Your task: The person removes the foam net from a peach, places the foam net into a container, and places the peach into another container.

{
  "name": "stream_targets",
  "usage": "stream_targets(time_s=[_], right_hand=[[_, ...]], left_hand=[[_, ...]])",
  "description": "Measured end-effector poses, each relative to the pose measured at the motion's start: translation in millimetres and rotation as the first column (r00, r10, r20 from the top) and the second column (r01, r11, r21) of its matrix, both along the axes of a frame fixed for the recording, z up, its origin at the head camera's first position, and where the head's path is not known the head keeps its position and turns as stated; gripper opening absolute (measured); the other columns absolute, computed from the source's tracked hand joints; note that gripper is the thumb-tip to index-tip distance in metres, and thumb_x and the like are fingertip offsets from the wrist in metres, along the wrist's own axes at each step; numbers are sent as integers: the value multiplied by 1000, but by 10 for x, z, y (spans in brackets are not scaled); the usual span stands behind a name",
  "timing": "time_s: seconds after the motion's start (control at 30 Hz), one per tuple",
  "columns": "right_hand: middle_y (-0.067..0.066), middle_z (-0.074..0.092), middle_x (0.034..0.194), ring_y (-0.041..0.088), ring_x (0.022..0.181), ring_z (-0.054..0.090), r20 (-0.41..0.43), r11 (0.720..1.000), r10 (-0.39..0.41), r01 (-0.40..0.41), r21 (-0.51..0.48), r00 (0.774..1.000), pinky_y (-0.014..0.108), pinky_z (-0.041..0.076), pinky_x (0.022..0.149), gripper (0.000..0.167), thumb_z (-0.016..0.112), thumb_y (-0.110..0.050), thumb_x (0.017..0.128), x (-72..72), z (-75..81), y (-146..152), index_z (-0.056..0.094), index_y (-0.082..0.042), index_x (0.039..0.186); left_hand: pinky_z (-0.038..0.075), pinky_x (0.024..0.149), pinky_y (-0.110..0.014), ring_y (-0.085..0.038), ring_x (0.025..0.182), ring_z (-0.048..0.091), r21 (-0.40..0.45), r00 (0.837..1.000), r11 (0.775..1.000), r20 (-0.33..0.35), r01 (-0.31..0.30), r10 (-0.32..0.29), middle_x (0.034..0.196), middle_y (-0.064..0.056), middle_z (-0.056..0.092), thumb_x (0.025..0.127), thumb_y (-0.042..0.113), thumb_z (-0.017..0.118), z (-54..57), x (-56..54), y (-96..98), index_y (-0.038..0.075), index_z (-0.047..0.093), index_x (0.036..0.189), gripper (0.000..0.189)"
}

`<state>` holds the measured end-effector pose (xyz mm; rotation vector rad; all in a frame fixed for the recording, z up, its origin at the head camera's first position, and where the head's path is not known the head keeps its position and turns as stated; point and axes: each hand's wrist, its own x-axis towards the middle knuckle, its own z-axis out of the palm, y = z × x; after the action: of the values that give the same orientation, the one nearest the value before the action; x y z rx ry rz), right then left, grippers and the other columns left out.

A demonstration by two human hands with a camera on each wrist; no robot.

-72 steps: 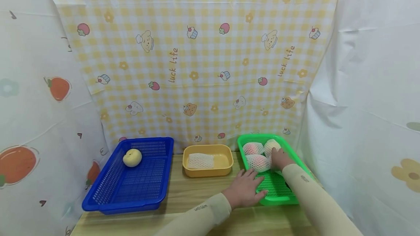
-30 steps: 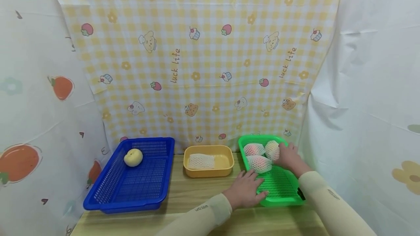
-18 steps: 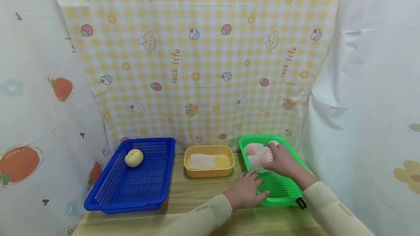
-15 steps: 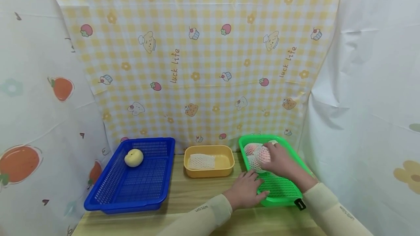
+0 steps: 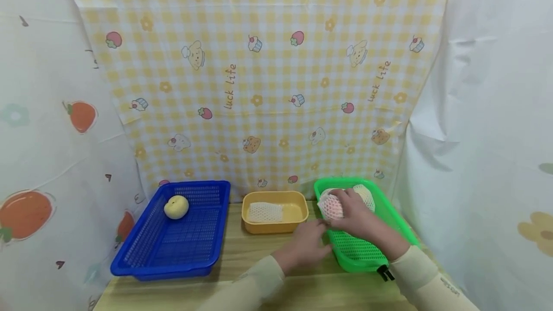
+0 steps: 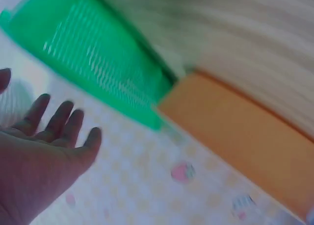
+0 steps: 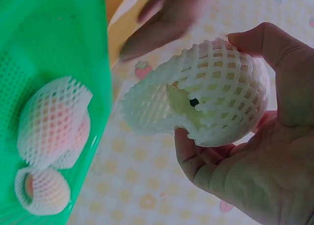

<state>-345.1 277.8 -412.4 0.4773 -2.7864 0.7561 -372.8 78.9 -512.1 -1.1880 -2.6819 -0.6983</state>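
My right hand (image 5: 356, 215) grips a peach (image 5: 330, 207) in a white foam net above the left side of the green basket (image 5: 354, 265). In the right wrist view, thumb and fingers curl round the netted peach (image 7: 221, 97); the net's loose end gapes, showing pale yellow-green skin and a dark spot. My left hand (image 5: 304, 246), blurred, is just left of the basket, its fingertips close to the right hand. Its fingers are spread and hold nothing in the left wrist view. Other netted fruits (image 7: 54, 122) lie in the basket, partly hidden by my right hand in the head view.
A blue basket (image 5: 168, 272) with one bare pale yellow fruit (image 5: 176, 207) stands at the left. Between the baskets is a small yellow tray (image 5: 274, 228) holding an empty white foam net (image 5: 265, 212). A checked cloth (image 5: 268, 148) hangs behind.
My right hand has let the back-right netted fruit be, picked up the pink netted peach and carried it left. My left hand has come off the green basket's rim and moved slightly left.
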Motion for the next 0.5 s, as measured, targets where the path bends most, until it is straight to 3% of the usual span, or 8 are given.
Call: stream_targets(time_s=[0.1,0.2,0.33,0.5], right_hand=[[19,56,133,26,106,60,11,1000,28,-28,8,1000,46,59,82,78,90,-20,83,18,3,-116,57,-11,153],[19,54,136,25,108,58,25,998,64,-64,8,998,45,59,83,77,89,-18,83,51,-7,-235,57,-13,153],[14,52,134,24,108,56,48,992,125,-125,0,991,43,58,82,75,90,-17,83,111,-37,-401,58,-16,151],[12,51,135,22,109,55,54,975,222,-223,9,973,36,58,76,79,92,-13,78,153,-98,-608,59,-18,149]], left_hand=[[54,109,-47,-24,128,65,103,995,990,46,-96,92,138,-2,71,102,34,76,165,52,-318,12,73,137,41],[57,104,-48,-25,123,68,223,985,963,106,-154,133,130,-3,73,103,30,77,288,120,-643,12,76,128,31],[55,108,-52,-26,129,66,339,973,919,175,-201,149,133,-3,72,106,30,76,403,226,-1005,13,74,128,27],[54,110,-57,-29,135,63,389,962,887,204,-249,181,139,-3,69,109,33,73,477,344,-1327,17,73,131,28]])
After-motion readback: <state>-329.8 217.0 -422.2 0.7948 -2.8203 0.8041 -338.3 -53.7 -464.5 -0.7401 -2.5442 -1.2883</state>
